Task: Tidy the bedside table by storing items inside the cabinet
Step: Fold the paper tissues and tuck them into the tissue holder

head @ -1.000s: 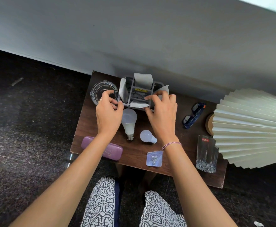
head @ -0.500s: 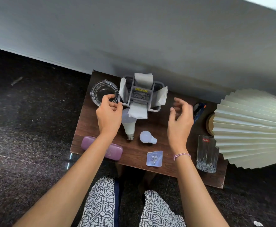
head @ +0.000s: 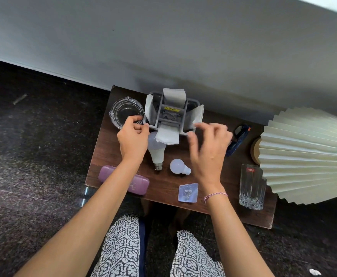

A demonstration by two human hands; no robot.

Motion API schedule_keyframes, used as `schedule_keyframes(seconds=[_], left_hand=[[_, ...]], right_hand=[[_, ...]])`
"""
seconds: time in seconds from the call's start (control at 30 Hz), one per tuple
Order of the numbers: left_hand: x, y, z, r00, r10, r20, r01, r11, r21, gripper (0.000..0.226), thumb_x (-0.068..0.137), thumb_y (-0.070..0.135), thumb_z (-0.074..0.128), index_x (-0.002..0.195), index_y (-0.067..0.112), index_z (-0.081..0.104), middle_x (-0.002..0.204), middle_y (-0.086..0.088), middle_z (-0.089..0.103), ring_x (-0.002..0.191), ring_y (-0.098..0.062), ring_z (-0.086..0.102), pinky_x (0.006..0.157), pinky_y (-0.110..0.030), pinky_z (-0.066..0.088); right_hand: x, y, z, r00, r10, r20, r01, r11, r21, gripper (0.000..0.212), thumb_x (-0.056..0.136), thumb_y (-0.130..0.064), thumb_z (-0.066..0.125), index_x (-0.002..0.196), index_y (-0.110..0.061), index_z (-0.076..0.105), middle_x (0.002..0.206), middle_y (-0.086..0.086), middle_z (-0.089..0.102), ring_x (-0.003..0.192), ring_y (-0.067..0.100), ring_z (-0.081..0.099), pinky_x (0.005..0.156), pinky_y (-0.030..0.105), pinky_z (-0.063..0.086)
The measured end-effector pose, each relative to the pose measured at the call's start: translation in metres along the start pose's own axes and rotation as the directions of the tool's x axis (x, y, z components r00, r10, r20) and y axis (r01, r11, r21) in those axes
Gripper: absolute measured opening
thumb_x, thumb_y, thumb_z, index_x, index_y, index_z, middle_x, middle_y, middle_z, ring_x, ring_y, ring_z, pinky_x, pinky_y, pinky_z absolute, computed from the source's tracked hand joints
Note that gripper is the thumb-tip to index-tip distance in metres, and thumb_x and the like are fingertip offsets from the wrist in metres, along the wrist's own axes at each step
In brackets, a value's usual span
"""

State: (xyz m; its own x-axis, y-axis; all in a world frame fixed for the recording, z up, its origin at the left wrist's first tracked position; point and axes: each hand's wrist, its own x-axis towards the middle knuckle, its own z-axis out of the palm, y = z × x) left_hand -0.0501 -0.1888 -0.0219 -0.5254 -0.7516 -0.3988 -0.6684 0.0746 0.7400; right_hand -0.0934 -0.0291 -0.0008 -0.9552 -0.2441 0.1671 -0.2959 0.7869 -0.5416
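The gray napkin caddy [head: 171, 116] stands far-middle on the bedside table [head: 213, 204]. The left hand [head: 132, 140] curls at its near-left corner; I cannot tell if it grips. The right hand [head: 207, 148], blurred, hovers with loose fingers at the near-right corner.

table [head: 171, 188]: dark wood, matt | tumbler [head: 251, 186]: clear cut glass | caddy [head: 170, 114]: grey plastic

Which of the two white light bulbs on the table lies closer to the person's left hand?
The larger white bulb with the silver metal cap, right beside the left hand; the small round bulb lies apart, further right.
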Motion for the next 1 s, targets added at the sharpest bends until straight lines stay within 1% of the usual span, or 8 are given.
schedule_keyframes(seconds=[0.07,0.17,0.27,0.33,0.47,0.67,0.87,1.0], left_hand=[[0.000,0.000,0.000,1.000,-0.005,0.004,0.005,1.000,-0.005,0.018,0.088,0.019,0.060,0.107,0.019,0.059,0.073,0.007,0.063,0.076,-0.017,0.067,0.077,-0.044,0.057],[0.000,0.002,0.000,1.000,-0.019,0.008,0.019,1.000,-0.017,0.017,0.088,0.019,0.060,0.105,0.020,0.060,0.071,0.007,0.063,0.076,-0.018,0.068,0.077,-0.044,0.057],[0.000,0.003,-0.001,1.000,-0.024,0.016,0.024,0.999,-0.022,0.016,0.088,0.017,0.061,0.103,0.021,0.059,0.071,0.006,0.064,0.076,-0.017,0.068,0.078,-0.043,0.057],[0.000,0.003,-0.002,1.000,-0.019,0.020,0.020,0.999,-0.029,0.015,0.088,0.018,0.061,0.102,0.022,0.059,0.072,0.005,0.065,0.076,-0.017,0.068,0.077,-0.044,0.057],[-0.001,0.002,-0.002,1.000,-0.020,0.020,0.020,0.999,-0.039,0.015,0.088,0.018,0.061,0.102,0.022,0.059,0.074,0.002,0.066,0.076,-0.018,0.068,0.077,-0.045,0.057],[-0.002,0.003,-0.002,1.000,-0.025,0.016,0.026,0.998,-0.051,0.015,0.088,0.017,0.061,0.103,0.021,0.059,0.071,0.006,0.064,0.074,-0.014,0.068,0.078,-0.042,0.057],[-0.002,0.003,-0.001,0.999,-0.033,0.016,0.033,0.998,-0.049,0.017,0.088,0.018,0.061,0.105,0.020,0.059,0.071,0.005,0.064,0.073,-0.014,0.068,0.077,-0.040,0.058],[-0.002,0.002,0.000,0.999,-0.032,0.020,0.033,0.998,-0.057,0.015,0.088,0.019,0.061,0.102,0.023,0.058,0.071,0.004,0.065,0.073,-0.015,0.068,0.078,-0.041,0.057]], right_hand=[[-0.005,0.000,0.003,0.962,-0.187,0.197,0.221,0.961,-0.167,0.041,0.081,-0.053,0.061,0.109,-0.023,0.061,0.105,0.005,0.050,0.093,0.020,0.037,0.076,0.032,0.033],[-0.006,-0.003,0.010,0.919,-0.236,0.316,0.333,0.894,-0.299,0.042,0.074,-0.053,0.068,0.105,-0.025,0.064,0.104,0.003,0.055,0.095,0.023,0.039,0.074,0.038,0.037],[0.005,-0.008,0.014,0.956,-0.178,0.232,0.247,0.915,-0.318,0.015,0.078,-0.036,0.071,0.087,-0.024,0.069,0.097,0.002,0.056,0.090,0.026,0.047,0.072,0.037,0.033],[0.017,-0.013,0.013,0.977,-0.118,0.176,0.164,0.946,-0.279,0.009,0.078,-0.032,0.070,0.082,-0.023,0.069,0.096,0.002,0.056,0.089,0.026,0.047,0.071,0.034,0.029],[0.033,-0.019,0.011,0.986,-0.064,0.154,0.097,0.970,-0.221,0.012,0.080,-0.034,0.068,0.087,-0.024,0.069,0.101,0.002,0.054,0.093,0.024,0.043,0.074,0.031,0.022],[0.034,-0.017,0.015,0.950,-0.049,0.307,0.148,0.940,-0.306,0.024,0.085,-0.036,0.061,0.107,-0.027,0.064,0.120,0.002,0.051,0.105,0.024,0.040,0.080,0.034,0.024],[0.026,-0.014,0.017,0.955,-0.052,0.293,0.141,0.946,-0.291,0.036,0.081,-0.030,0.066,0.116,-0.025,0.058,0.125,0.003,0.049,0.111,0.025,0.040,0.085,0.036,0.028],[0.021,-0.011,0.018,0.966,-0.006,0.259,0.075,0.964,-0.254,0.044,0.079,-0.025,0.069,0.121,-0.024,0.055,0.129,0.007,0.046,0.117,0.027,0.038,0.090,0.040,0.030]])
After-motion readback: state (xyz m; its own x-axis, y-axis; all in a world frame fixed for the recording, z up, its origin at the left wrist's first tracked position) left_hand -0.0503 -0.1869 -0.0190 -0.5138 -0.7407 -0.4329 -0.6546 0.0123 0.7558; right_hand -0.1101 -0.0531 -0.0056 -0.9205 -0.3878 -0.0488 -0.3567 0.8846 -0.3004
